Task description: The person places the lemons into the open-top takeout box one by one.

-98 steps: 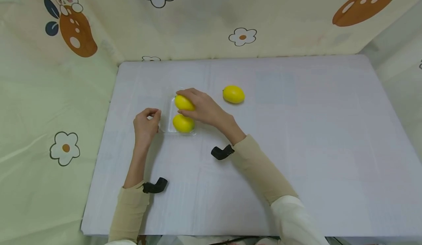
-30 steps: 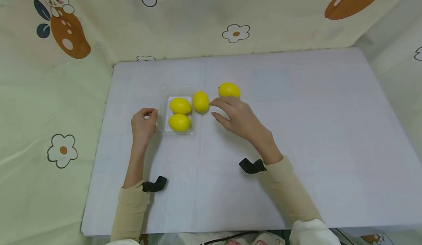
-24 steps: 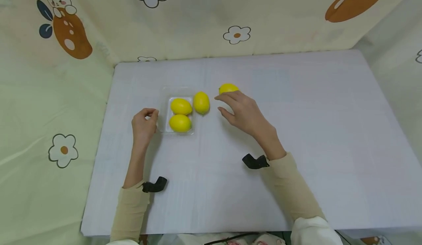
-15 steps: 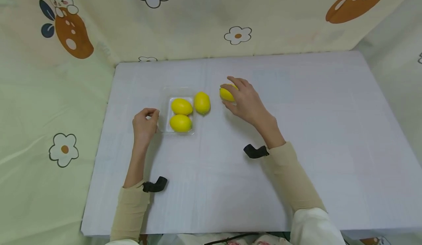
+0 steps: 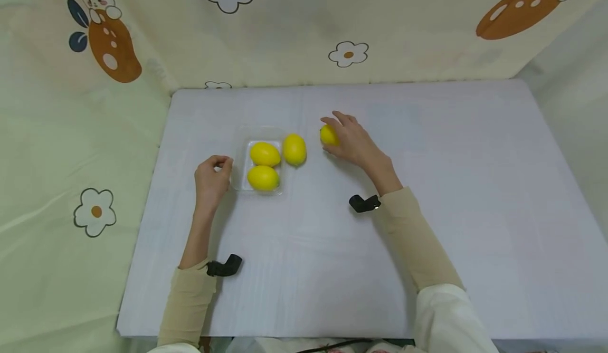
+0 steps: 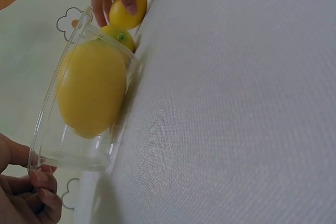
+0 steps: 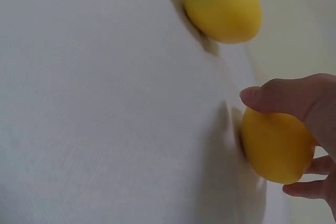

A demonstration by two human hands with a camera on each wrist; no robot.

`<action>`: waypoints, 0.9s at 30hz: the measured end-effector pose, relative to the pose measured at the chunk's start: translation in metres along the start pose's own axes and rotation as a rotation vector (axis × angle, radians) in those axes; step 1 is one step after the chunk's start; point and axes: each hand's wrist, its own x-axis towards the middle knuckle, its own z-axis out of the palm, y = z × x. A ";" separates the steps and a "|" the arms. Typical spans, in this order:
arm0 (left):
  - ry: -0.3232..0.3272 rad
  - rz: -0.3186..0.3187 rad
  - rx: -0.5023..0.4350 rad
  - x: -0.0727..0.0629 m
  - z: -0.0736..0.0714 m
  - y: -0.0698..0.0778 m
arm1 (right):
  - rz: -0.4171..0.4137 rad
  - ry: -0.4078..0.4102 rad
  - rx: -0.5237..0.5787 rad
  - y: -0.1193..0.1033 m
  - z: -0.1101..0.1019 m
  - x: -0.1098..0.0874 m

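Observation:
My left hand [image 5: 211,180] pinches the left rim of a clear plastic container [image 5: 241,184] between thumb and fingers, as the left wrist view shows up close. Inside the container lie two yellow lemons, a back lemon [image 5: 265,154] and a front lemon [image 5: 263,178]. Right beside its right wall rests a third lemon [image 5: 294,149]. Farther right, my right hand [image 5: 350,141] grips a fourth lemon [image 5: 329,135], thumb on the near side and fingers on the far side. In the right wrist view this gripped lemon [image 7: 275,145] sits close over the table, partly covered by the hand.
A white-covered table [image 5: 427,226] carries everything. Patterned cloth [image 5: 285,36] rises behind its back edge and along the left side. A black wrist mount sticks out from each sleeve, the left mount [image 5: 225,266] and the right mount [image 5: 364,203].
My right hand has let go of a lemon in the container, moved right and closed round the far right lemon. My left hand has stayed at the container's rim.

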 end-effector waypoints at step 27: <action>0.001 0.000 0.012 -0.001 0.001 -0.001 | -0.007 -0.029 0.013 0.003 0.012 0.002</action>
